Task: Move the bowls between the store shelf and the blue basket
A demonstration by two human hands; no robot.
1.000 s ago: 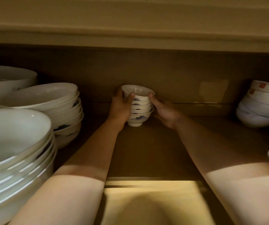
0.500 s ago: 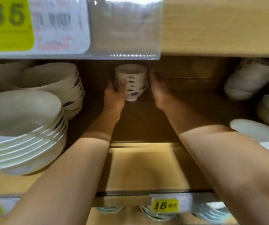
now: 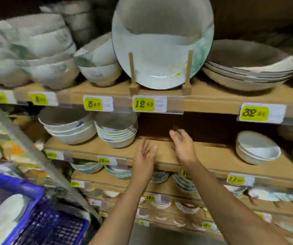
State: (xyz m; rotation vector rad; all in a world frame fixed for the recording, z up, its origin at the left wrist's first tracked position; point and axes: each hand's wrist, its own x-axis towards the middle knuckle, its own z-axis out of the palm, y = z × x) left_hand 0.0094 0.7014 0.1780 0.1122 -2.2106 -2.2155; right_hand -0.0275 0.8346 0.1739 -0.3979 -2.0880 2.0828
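Shelf [image 3: 213, 156] is lying ahead; left hand [image 3: 144, 161] and right hand [image 3: 183, 149] are hovering open, holding nothing; basket [image 3: 9, 183] bowls [image 3: 7, 209] are probably needing a two-handed side grip.

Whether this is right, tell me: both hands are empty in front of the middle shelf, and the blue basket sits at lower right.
Wrong on one point: the head view shows the blue basket at lower left, not lower right. The left hand and right hand are indeed empty in front of the middle shelf.
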